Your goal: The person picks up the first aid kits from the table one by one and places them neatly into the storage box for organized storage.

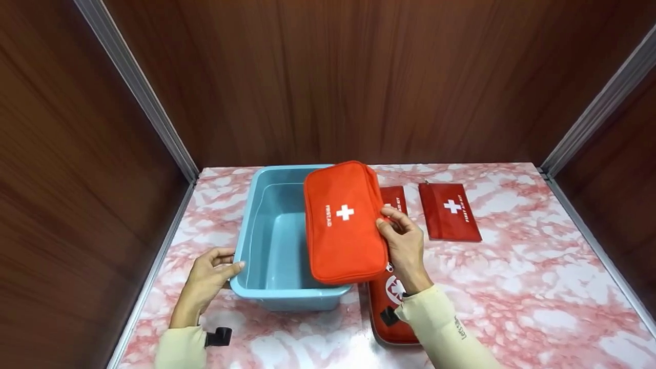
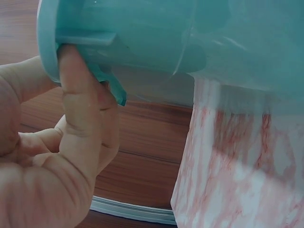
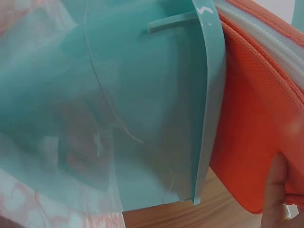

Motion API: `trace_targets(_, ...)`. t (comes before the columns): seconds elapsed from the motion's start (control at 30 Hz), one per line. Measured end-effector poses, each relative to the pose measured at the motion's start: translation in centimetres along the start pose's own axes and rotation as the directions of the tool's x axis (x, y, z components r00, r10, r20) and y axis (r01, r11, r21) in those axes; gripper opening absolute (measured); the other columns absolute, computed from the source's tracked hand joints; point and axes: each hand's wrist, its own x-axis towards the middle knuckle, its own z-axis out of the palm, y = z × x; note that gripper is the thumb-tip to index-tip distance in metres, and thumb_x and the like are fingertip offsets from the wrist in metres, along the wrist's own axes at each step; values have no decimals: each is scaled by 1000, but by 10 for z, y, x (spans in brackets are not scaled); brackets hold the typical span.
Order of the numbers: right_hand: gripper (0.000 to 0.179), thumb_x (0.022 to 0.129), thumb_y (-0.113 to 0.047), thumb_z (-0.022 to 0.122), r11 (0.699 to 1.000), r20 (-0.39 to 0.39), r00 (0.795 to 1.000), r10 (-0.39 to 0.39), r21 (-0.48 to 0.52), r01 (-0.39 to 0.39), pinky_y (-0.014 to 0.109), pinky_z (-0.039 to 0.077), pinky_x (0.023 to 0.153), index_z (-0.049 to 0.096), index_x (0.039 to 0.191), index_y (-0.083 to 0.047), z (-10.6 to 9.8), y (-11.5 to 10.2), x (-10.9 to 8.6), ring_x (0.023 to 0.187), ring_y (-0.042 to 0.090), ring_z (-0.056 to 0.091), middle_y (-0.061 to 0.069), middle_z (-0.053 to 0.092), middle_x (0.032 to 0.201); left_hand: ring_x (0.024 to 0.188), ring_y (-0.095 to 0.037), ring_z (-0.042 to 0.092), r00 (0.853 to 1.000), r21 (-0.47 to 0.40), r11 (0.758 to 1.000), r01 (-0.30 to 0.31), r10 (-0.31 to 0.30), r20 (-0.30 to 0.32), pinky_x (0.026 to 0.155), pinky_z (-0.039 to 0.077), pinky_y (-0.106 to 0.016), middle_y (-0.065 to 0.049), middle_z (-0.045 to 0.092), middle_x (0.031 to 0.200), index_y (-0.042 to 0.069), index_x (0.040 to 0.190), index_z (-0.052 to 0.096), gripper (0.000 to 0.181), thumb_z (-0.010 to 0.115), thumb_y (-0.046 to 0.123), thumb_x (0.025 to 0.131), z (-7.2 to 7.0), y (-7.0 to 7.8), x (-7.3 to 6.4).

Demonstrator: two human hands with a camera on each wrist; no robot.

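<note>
My right hand point(image 1: 407, 245) pinches the right edge of an orange-red first aid pouch point(image 1: 343, 246), marked with a white cross. The pouch is tilted over the right side of a blue plastic tub point(image 1: 279, 246), and in the right wrist view its zipped side point(image 3: 266, 118) lies right by the tub's rim point(image 3: 213, 95). At the tub's left side my left hand point(image 1: 207, 279) grips the rim, thumb on top and fingers underneath, as the left wrist view shows its fingers point(image 2: 78, 104) under the lip. The visible part of the tub's floor is bare.
A red case point(image 1: 394, 333) with a white round emblem lies below my right wrist, partly covered. Behind the pouch a flat red first aid pouch point(image 1: 397, 195) is half hidden. Another flat red pouch point(image 1: 448, 220) lies farther right on the marbled table point(image 1: 538, 256). Wood panels point(image 1: 328, 82) enclose the table.
</note>
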Motion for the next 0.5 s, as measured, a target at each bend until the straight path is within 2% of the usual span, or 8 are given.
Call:
trace_targets(0.3,24,87,6,70,1000,20,1000,-6,12,5,20,52,73,70,110,7,6,0,-3,82,12,61,2,69,102,76,-18,67,1000,0,1000,2,-2,0,57,58,-30,-17,63,103,-13,126,53,40,69,-6,90,0,1,0)
trace_targets(0.4,24,86,6,70,1000,29,1000,-9,16,9,20,52,69,70,110,8,9,1,-5,79,11,61,3,68,93,76,-18,68,1000,-3,1000,5,-5,0,57,58,-31,-18,63,104,-13,126,53,41,69,-6,90,0,1,0)
trace_targets(0.5,24,86,5,71,1000,37,999,-7,8,7,21,53,68,70,110,7,12,1,-6,78,11,61,5,68,91,77,-18,68,1000,-3,1000,8,-8,0,58,58,-31,-18,64,104,-12,127,53,41,69,-5,90,0,0,-1)
